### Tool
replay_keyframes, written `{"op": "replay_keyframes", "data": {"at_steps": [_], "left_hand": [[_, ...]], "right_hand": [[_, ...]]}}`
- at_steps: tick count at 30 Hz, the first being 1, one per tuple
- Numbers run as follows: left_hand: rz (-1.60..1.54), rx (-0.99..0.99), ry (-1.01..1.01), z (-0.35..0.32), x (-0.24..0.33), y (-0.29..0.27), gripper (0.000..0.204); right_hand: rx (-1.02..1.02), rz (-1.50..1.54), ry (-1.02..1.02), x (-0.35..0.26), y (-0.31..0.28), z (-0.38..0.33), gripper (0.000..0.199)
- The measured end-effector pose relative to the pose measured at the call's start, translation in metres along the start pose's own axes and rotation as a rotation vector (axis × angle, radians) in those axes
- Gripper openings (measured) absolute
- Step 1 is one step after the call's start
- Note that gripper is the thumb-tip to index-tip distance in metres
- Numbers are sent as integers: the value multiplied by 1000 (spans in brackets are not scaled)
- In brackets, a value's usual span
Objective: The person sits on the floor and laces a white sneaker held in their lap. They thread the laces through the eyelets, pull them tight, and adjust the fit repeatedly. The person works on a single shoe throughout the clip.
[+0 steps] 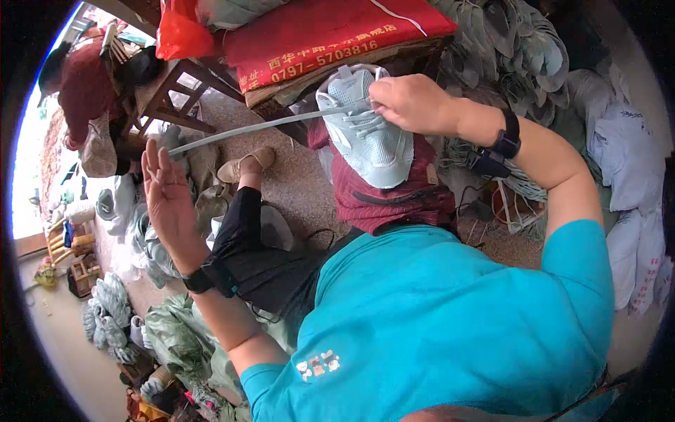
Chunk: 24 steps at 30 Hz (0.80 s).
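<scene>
One mesh sneaker (380,151) on maroon cloth (355,209) by edge of red-covered surface (330,39); right hand (418,104), fingers closed at eyelets; left hand (172,211), fingers gripping taut lace (256,126).

Up front, the wooden table (418,48) wears a red printed cover (330,20), and there's a red plastic bag (183,29) slumped at its left end, a thin white cord (401,17) trailing over the top! Down at the lap, maroon fabric (351,202) does the carrying, a light-grey sneaker (380,158) lying right on it, toe toward the wearer. And the speckled floor (309,165): a tan shoe (234,170) planted there, grey-green shoe uppers (152,243) heaped at left, a crumpled green plastic sack (174,337) nearby.
</scene>
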<state>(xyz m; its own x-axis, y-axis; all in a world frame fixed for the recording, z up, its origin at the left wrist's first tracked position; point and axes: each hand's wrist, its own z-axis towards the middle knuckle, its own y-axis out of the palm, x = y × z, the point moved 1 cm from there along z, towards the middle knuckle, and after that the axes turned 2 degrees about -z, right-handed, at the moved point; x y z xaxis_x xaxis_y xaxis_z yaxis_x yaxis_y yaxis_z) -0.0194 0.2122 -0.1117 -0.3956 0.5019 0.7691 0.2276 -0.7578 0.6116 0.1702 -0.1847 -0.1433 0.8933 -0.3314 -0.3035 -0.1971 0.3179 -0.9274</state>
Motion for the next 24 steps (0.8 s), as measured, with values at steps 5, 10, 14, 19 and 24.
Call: {"op": "replay_keyframes", "data": {"at_steps": [5, 10, 14, 19, 24], "left_hand": [[2, 58, -100, -10, -35, 17, 38], [66, 251, -124, -4, -55, 23, 26], [-50, 210, -131, 18, -3, -84, 18], [-223, 428, -123, 5, 47, -149, 12], [-231, 334, -76, 20, -34, -57, 17]], "right_hand": [[218, -162, -184, -6, 9, -3, 13], [418, -430, -386, 1, 14, 3, 21], [401, -432, -412, 13, 13, -17, 22], [312, -211, -228, 14, 17, -33, 21], [390, 260, 264, 5, -1, -20, 17]]}}
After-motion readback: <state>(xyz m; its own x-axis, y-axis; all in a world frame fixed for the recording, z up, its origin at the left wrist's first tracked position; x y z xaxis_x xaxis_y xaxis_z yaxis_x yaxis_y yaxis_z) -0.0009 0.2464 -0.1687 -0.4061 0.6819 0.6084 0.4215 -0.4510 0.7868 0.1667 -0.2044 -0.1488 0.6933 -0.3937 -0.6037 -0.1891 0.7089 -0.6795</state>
